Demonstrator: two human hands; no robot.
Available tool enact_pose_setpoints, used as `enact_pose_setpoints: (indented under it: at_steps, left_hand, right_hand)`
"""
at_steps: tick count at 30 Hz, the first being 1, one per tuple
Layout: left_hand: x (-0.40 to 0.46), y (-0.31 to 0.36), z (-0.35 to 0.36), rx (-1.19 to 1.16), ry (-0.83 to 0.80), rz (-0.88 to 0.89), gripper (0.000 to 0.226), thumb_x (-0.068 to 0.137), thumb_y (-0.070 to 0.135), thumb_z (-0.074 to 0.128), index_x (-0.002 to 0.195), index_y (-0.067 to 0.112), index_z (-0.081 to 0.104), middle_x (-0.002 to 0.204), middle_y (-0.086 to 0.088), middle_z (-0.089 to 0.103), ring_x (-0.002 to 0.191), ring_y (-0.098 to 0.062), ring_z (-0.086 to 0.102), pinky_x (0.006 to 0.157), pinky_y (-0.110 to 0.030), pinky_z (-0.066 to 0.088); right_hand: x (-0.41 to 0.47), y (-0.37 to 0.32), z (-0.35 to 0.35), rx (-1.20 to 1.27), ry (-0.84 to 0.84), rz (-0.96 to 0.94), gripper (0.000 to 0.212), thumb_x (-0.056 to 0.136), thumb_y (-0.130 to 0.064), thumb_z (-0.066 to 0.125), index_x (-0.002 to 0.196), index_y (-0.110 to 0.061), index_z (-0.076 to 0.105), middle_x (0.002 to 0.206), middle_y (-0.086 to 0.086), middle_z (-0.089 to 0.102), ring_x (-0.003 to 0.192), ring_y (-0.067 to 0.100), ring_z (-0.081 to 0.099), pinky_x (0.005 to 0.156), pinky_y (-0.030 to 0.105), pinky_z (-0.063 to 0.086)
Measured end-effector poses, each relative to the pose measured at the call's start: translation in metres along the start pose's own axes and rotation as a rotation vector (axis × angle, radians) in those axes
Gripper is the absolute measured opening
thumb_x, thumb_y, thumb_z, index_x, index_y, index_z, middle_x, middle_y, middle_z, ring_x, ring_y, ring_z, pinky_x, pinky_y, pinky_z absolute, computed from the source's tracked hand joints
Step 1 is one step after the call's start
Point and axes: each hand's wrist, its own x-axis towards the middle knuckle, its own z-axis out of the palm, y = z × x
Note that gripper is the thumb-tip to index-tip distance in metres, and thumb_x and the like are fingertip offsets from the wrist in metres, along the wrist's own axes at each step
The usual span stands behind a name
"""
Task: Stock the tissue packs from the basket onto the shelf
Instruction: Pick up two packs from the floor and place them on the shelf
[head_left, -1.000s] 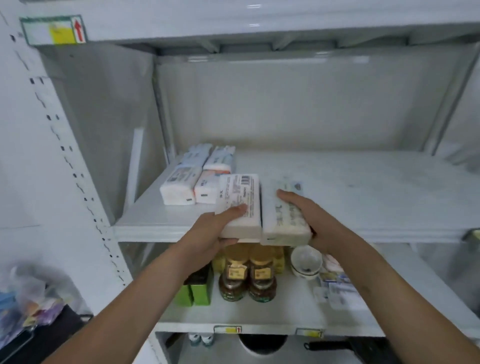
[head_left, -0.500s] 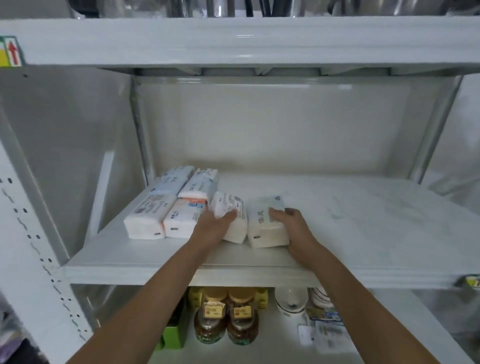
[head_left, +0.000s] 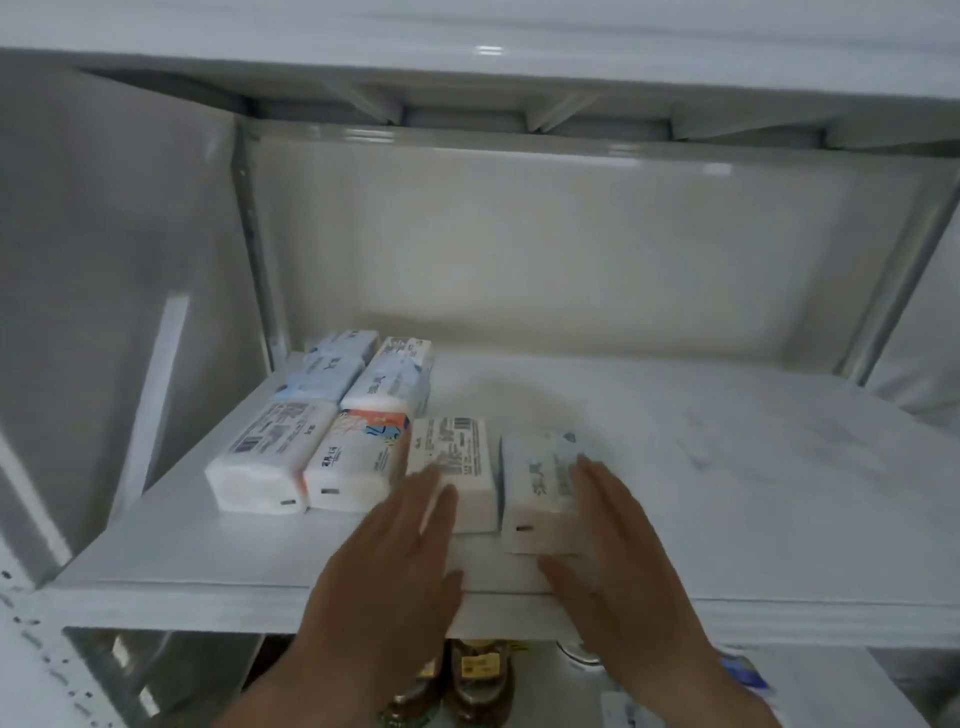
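Observation:
Several white tissue packs lie at the left of the white shelf (head_left: 727, 467). Two blue-printed packs (head_left: 332, 369) (head_left: 397, 379) sit at the back, with two more (head_left: 270, 457) (head_left: 356, 462) in front of them. Two packs (head_left: 457, 457) (head_left: 540, 493) lie side by side to the right of these. My left hand (head_left: 400, 561) hovers flat over the near end of the left one, fingers spread. My right hand (head_left: 613, 540) is open beside and over the right one, fingers loosely on its right edge. The basket is out of view.
The shelf's right half is bare white board. A lower shelf holds amber bottles (head_left: 478, 680) with yellow labels and some small packets (head_left: 743, 675) at the right. A perforated upright (head_left: 31, 649) stands at the left; the upper shelf (head_left: 467, 83) hangs overhead.
Both hands carried two packs up from the shelf edge, set them down beside the front row, and have now let go and drawn back with fingers spread.

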Motion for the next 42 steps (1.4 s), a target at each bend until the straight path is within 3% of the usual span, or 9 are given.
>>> enact_pose_setpoints:
  at_steps: [6, 10, 13, 18, 23, 30, 34, 38, 42]
  left_hand:
    - [0.016, 0.001, 0.009, -0.003, -0.113, 0.008, 0.094, 0.087, 0.061, 0.064, 0.155, 0.001, 0.039, 0.16, -0.017, 0.042, 0.145, -0.034, 0.046, 0.113, -0.041, 0.047]
    - [0.061, -0.002, 0.018, 0.034, -0.147, -0.01, 0.077, 0.1, 0.063, 0.035, 0.153, 0.008, 0.028, 0.151, -0.009, 0.034, 0.139, -0.026, 0.038, 0.122, -0.04, 0.032]
    - [0.101, -0.007, 0.029, 0.075, -0.213, -0.053, 0.078, 0.1, 0.06, 0.04, 0.15, 0.001, 0.032, 0.15, -0.016, 0.038, 0.131, -0.032, 0.045, 0.115, -0.045, 0.038]
    - [0.16, -0.023, 0.046, 0.116, -0.325, -0.098, 0.093, 0.096, 0.062, 0.05, 0.153, -0.008, 0.025, 0.156, -0.026, 0.031, 0.136, -0.041, 0.041, 0.112, -0.047, 0.041]
    - [0.2, -0.034, 0.054, 0.151, -0.389, -0.157, 0.092, 0.095, 0.062, 0.051, 0.153, -0.006, 0.027, 0.152, -0.026, 0.035, 0.133, -0.038, 0.044, 0.111, -0.046, 0.043]
    - [0.232, -0.047, 0.061, -0.026, -0.458, -0.218, 0.092, 0.096, 0.05, 0.057, 0.157, -0.006, 0.018, 0.158, -0.025, 0.026, 0.144, -0.037, 0.032, 0.119, -0.047, 0.033]
    - [0.228, -0.054, 0.066, -0.054, -0.441, -0.181, 0.102, 0.092, 0.06, 0.059, 0.159, -0.002, 0.014, 0.167, -0.024, 0.011, 0.155, -0.038, 0.014, 0.127, -0.052, 0.015]
    - [0.21, -0.051, 0.059, 0.023, -0.378, -0.071, 0.098, 0.096, 0.06, 0.054, 0.16, -0.002, 0.013, 0.17, -0.025, 0.008, 0.157, -0.039, 0.009, 0.128, -0.054, 0.01]
    - [0.18, -0.039, 0.045, 0.023, -0.362, 0.037, 0.089, 0.095, 0.049, 0.054, 0.161, 0.004, 0.014, 0.171, -0.019, 0.011, 0.158, -0.035, 0.009, 0.127, -0.05, 0.015]
  right_hand:
    - [0.003, -0.013, 0.012, -0.231, -0.034, -0.097, 0.086, 0.094, -0.064, 0.043, 0.156, -0.004, 0.04, 0.166, 0.007, 0.034, 0.154, 0.028, 0.031, 0.121, 0.035, 0.028]
    - [0.039, -0.004, 0.012, -0.25, -0.221, -0.041, 0.092, 0.093, -0.072, 0.019, 0.166, -0.019, 0.001, 0.171, -0.011, -0.012, 0.158, 0.009, -0.013, 0.124, 0.019, 0.001]
    - [0.073, 0.011, 0.02, -0.25, -0.277, -0.034, 0.086, 0.101, -0.061, 0.036, 0.166, -0.021, -0.004, 0.165, -0.016, -0.02, 0.157, 0.006, -0.015, 0.12, 0.019, 0.002]
    - [0.139, 0.021, 0.035, -0.2, -0.384, 0.053, 0.091, 0.097, -0.05, 0.055, 0.166, -0.02, 0.003, 0.174, -0.005, -0.002, 0.16, 0.013, -0.001, 0.126, 0.033, 0.017]
    - [0.199, 0.02, 0.05, -0.221, -0.379, 0.125, 0.083, 0.085, -0.047, 0.069, 0.153, -0.016, 0.033, 0.152, 0.007, 0.043, 0.13, 0.031, 0.054, 0.099, 0.038, 0.047]
    - [0.239, 0.029, 0.062, -0.294, -0.46, 0.169, 0.077, 0.08, -0.043, 0.075, 0.146, -0.022, 0.04, 0.137, 0.009, 0.055, 0.117, 0.033, 0.063, 0.095, 0.045, 0.054]
    - [0.239, 0.03, 0.063, -0.363, -0.477, 0.133, 0.079, 0.088, -0.038, 0.072, 0.153, -0.018, 0.032, 0.149, 0.011, 0.043, 0.133, 0.036, 0.051, 0.106, 0.046, 0.047]
    - [0.208, 0.017, 0.071, -0.485, -0.456, 0.076, 0.085, 0.105, -0.034, 0.051, 0.163, -0.002, -0.002, 0.172, 0.02, -0.008, 0.159, 0.039, -0.002, 0.128, 0.051, 0.011]
    - [0.172, -0.011, 0.072, -0.28, -0.397, 0.033, 0.083, 0.101, -0.027, 0.054, 0.164, -0.008, 0.004, 0.174, 0.012, -0.002, 0.16, 0.033, -0.008, 0.13, 0.048, 0.003]
